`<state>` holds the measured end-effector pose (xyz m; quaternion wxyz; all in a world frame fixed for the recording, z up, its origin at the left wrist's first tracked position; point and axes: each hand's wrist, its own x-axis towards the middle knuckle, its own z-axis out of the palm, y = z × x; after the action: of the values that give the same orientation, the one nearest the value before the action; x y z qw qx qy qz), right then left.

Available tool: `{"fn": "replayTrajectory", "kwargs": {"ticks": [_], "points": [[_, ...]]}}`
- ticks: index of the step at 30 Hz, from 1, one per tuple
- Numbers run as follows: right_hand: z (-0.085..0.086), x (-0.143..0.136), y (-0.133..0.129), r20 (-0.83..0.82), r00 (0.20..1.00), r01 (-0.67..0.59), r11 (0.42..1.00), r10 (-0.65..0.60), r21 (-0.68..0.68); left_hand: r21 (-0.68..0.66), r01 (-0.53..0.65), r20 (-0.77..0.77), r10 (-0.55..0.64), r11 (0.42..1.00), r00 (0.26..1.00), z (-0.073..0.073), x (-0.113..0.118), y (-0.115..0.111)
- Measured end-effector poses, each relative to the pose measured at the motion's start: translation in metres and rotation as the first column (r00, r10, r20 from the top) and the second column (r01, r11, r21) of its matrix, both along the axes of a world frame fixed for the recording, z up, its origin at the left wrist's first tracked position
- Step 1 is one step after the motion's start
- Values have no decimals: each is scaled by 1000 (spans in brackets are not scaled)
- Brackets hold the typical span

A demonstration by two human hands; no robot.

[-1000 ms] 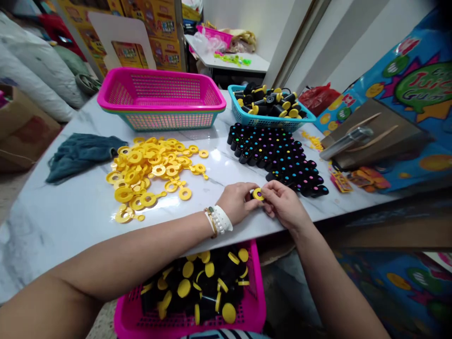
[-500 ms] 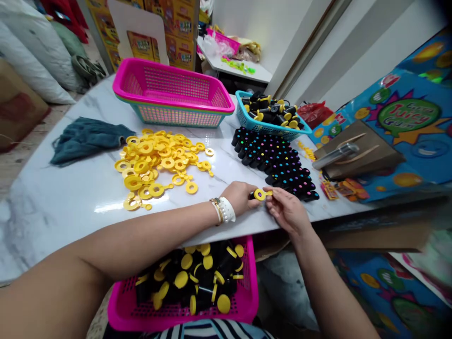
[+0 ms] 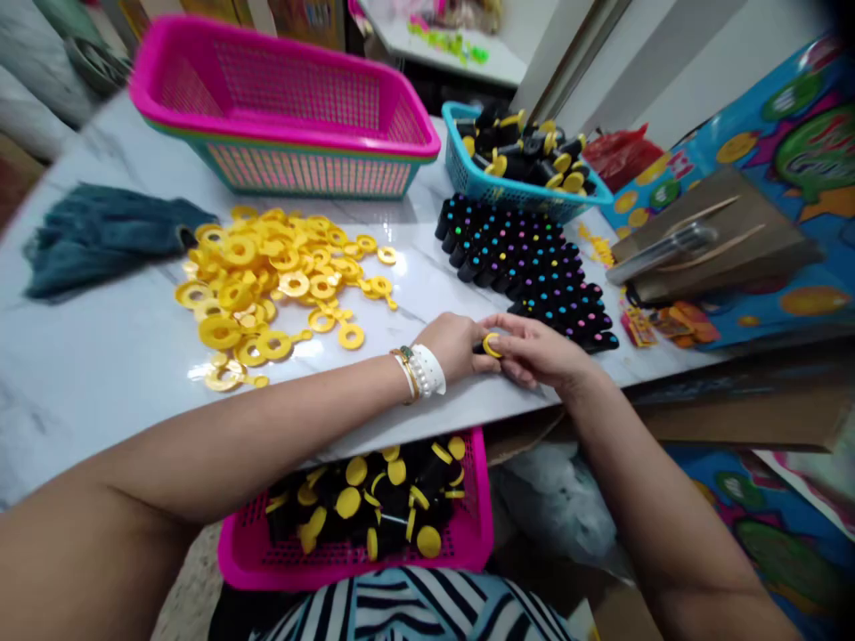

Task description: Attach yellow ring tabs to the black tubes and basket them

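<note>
Between my two hands, just above the front edge of the table, is a small black cylinder with a yellow ring cap [image 3: 492,345] on its end. My left hand [image 3: 452,345] is closed around the black body, most of which its fingers hide. The fingers of my right hand [image 3: 534,349] press on the yellow cap from the right. Left of them lies a heap of loose yellow ring caps [image 3: 273,276], some with a small tab. Just beyond my right hand stand rows of black cylinders [image 3: 527,258] with coloured dots on their tops.
A pink basket [image 3: 280,133] stacked on a teal one stands at the back. Right of it, a blue basket [image 3: 527,189] holds capped black pieces. Below the table edge sits another pink basket [image 3: 237,552] of capped pieces. A dark cloth [image 3: 113,233] and a brown paper bag [image 3: 721,236] flank the table.
The camera view has tilted down and closer. My right fingers have moved from the cap's tab onto the cap itself, which now sits folded against the cylinder's end. My left hand keeps its hold.
</note>
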<state>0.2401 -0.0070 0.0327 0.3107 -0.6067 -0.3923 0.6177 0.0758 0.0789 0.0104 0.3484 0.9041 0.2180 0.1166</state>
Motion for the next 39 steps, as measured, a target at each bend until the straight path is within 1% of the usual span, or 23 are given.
{"fn": "replayTrajectory", "kwargs": {"ticks": [4, 5, 7, 9, 10, 11, 13, 15, 16, 18, 20, 22, 23, 25, 27, 29, 30, 31, 33, 34, 35, 37, 39], "points": [[-10, -15, -10, 193, 978, 53, 992, -74, 113, 75, 9, -104, -1, 997, 995, 4, -1, -6], [-12, -21, -13, 258, 960, 75, 986, -112, 150, 95, 17, -115, -6, 995, 993, 7, -3, -8], [-15, -33, -22, 369, 900, 144, 959, -230, 245, 116, 59, -145, -42, 991, 988, 13, -8, -11], [-16, -47, -36, 403, 849, 212, 919, -342, 332, 135, 101, -215, -70, 986, 974, 22, -18, -8], [-17, -54, -46, 399, 841, 224, 907, -365, 357, 158, 96, -252, -54, 983, 966, 26, -24, -5], [-18, -61, -57, 389, 848, 212, 904, -359, 371, 200, 67, -280, -9, 978, 960, 30, -32, 0], [-21, -75, -80, 399, 877, 103, 916, -267, 387, 342, -23, -297, 131, 940, 946, 36, -51, 11], [-26, -90, -100, 460, 873, -49, 909, -161, 413, 501, -76, -302, 257, 862, 918, 38, -68, 24], [-29, -96, -107, 494, 860, -112, 897, -128, 427, 558, -58, -336, 290, 828, 896, 38, -76, 29], [-34, -105, -113, 539, 837, -194, 869, -96, 455, 614, 5, -402, 307, 789, 863, 35, -84, 39], [-35, -108, -111, 545, 833, -229, 838, -95, 496, 630, 76, -445, 280, 773, 851, 32, -84, 44], [-32, -103, -105, 534, 833, -229, 790, -143, 569, 637, 112, -461, 261, 762, 848, 31, -78, 42], [-29, -98, -101, 529, 824, -209, 758, -203, 617, 638, 118, -456, 250, 761, 854, 32, -73, 38], [-23, -86, -92, 506, 780, -126, 700, -368, 703, 612, 95, -400, 204, 785, 894, 35, -61, 24], [-20, -71, -82, 447, 741, 4, 669, -502, 744, 516, 59, -270, 97, 854, 958, 40, -45, 6], [-21, -58, -71, 352, 754, 149, 667, -554, 730, 341, 49, -116, -10, 939, 993, 41, -26, -11], [-24, -52, -66, 299, 774, 210, 672, -559, 710, 236, 49, -56, -37, 970, 998, 40, -16, -17], [-27, -47, -62, 250, 790, 265, 678, -561, 686, 130, 39, -14, -37, 991, 999, 38, -7, -21], [-33, -38, -56, 164, 804, 363, 690, -572, 626, -61, -35, 13, 36, 998, 999, 30, 10, -21], [-35, -35, -55, 124, 806, 408, 696, -579, 591, -123, -97, 12, 99, 988, 995, 26, 17, -18], [-37, -32, -55, 83, 807, 450, 700, -584, 554, -150, -160, 11, 164, 976, 986, 21, 25, -13], [-37, -28, -55, 13, 809, 509, 712, -588, 483, -115, -245, 22, 249, 963, 968, 13, 38, -3], [-35, -28, -56, -19, 810, 534, 724, -586, 436, -15, -279, 41, 279, 960, 959, 7, 51, 5]]}}
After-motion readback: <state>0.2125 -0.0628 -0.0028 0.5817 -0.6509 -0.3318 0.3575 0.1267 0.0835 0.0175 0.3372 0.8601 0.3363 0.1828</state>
